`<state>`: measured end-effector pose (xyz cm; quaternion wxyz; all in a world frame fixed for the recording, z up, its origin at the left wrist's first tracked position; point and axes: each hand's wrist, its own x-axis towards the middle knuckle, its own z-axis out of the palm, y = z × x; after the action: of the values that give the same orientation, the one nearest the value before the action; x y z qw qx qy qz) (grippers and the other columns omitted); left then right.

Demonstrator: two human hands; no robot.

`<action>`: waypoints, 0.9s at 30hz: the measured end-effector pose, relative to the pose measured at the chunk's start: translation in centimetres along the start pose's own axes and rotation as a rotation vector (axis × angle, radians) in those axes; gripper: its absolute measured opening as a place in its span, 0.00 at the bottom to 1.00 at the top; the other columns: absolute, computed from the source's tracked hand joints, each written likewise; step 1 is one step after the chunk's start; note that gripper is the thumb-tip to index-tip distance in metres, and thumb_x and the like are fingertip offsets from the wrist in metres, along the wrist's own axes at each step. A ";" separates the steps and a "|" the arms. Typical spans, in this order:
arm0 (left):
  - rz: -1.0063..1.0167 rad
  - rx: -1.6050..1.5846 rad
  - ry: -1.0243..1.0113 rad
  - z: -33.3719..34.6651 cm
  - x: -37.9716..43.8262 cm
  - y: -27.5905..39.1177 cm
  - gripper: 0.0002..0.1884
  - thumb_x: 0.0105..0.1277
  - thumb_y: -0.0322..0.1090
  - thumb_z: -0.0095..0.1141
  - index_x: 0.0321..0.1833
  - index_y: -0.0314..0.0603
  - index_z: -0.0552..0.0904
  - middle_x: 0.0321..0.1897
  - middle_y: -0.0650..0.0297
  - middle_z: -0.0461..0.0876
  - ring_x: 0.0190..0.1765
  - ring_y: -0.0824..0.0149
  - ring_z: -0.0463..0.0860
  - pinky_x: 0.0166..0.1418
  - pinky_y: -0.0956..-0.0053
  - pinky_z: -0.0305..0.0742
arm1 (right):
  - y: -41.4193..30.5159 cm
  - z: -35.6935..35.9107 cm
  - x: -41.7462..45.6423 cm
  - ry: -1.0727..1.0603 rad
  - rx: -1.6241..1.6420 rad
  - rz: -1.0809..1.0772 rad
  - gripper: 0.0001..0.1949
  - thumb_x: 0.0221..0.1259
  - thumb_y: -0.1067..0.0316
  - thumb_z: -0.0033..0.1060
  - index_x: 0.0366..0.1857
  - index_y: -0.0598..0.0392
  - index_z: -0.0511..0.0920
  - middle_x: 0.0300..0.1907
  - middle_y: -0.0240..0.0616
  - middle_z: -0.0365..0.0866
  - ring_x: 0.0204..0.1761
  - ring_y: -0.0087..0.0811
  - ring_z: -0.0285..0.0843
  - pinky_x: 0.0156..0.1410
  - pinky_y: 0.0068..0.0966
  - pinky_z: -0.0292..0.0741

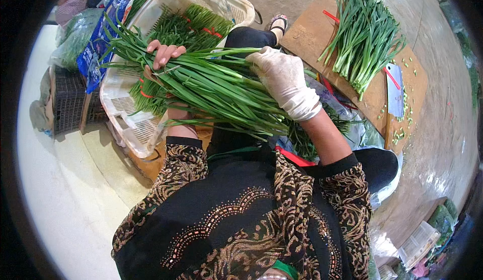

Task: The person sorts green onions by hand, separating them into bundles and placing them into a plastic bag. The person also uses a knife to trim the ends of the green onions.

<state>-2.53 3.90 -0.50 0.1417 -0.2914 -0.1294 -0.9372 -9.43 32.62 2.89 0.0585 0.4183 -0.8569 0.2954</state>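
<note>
A large loose bunch of garlic chives (215, 80) lies across my lap, held up by my bare left hand (165, 55). The fingers of that hand wrap over the leafy end from above. My right hand (283, 78) wears a white glove and pinches a few stalks near the cut ends, at the bunch's upper edge. Its fingertips are partly hidden behind the glove's back. Beyond my left hand, a white plastic basket (130, 131) holds several chive bundles (205, 25) tied with red bands.
At right, a wooden board (302, 35) carries another pile of chives (364, 42), a cleaver (394, 91) and chopped stalk bits. Loose greens in a plastic bag lie under my right forearm. A dark crate (69, 101) stands left of the basket; another person (73, 4) is at the far left.
</note>
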 end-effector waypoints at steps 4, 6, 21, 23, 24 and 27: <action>0.036 0.000 0.027 0.0 -0.4 -0.3 0.20 0.64 0.36 0.69 0.54 0.53 0.74 0.31 0.79 0.78 0.47 0.73 0.79 0.66 0.66 0.64 | -0.2 -1.4 -0.8 0.068 0.266 0.118 0.06 0.61 0.63 0.69 0.40 0.45 0.88 0.36 0.37 0.88 0.39 0.41 0.88 0.41 0.36 0.82; 0.052 -0.013 0.022 -0.3 -0.7 -0.3 0.20 0.64 0.36 0.69 0.54 0.53 0.74 0.31 0.78 0.79 0.47 0.73 0.79 0.67 0.66 0.64 | 0.5 -2.5 -2.6 0.083 0.437 0.177 0.09 0.63 0.71 0.70 0.45 0.51 0.88 0.40 0.40 0.90 0.40 0.33 0.88 0.50 0.26 0.81; -0.028 -0.105 0.029 -2.5 -0.8 0.7 0.18 0.63 0.33 0.67 0.53 0.50 0.75 0.32 0.77 0.80 0.46 0.72 0.80 0.66 0.68 0.65 | 9.6 0.0 -9.2 -0.183 0.977 0.598 0.27 0.69 0.62 0.64 0.71 0.59 0.74 0.64 0.39 0.81 0.65 0.29 0.76 0.72 0.29 0.70; -0.037 -0.105 0.034 -2.6 -0.9 1.0 0.18 0.63 0.33 0.67 0.53 0.50 0.75 0.32 0.76 0.80 0.46 0.72 0.80 0.66 0.68 0.66 | 7.4 1.0 -6.0 -0.190 1.177 0.558 0.28 0.68 0.63 0.66 0.71 0.58 0.73 0.62 0.38 0.82 0.62 0.28 0.78 0.70 0.28 0.72; -0.030 -0.130 0.059 -2.4 -0.7 0.5 0.18 0.62 0.32 0.66 0.53 0.50 0.75 0.33 0.76 0.80 0.46 0.72 0.80 0.66 0.68 0.66 | 6.5 1.4 -5.0 -0.201 1.176 0.568 0.28 0.68 0.63 0.67 0.70 0.58 0.74 0.61 0.37 0.83 0.60 0.26 0.79 0.68 0.27 0.73; 0.005 -0.158 0.117 -1.8 -0.8 0.2 0.15 0.63 0.32 0.65 0.50 0.51 0.76 0.34 0.78 0.80 0.46 0.73 0.79 0.66 0.69 0.65 | 5.2 2.6 -3.6 -0.166 1.188 0.736 0.21 0.64 0.64 0.71 0.59 0.59 0.82 0.48 0.35 0.89 0.48 0.24 0.83 0.57 0.25 0.78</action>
<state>-2.78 3.27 -2.38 0.1277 -0.2468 -0.0461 -0.9595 -10.69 36.10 -2.91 -0.3493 0.0834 -0.6379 0.6812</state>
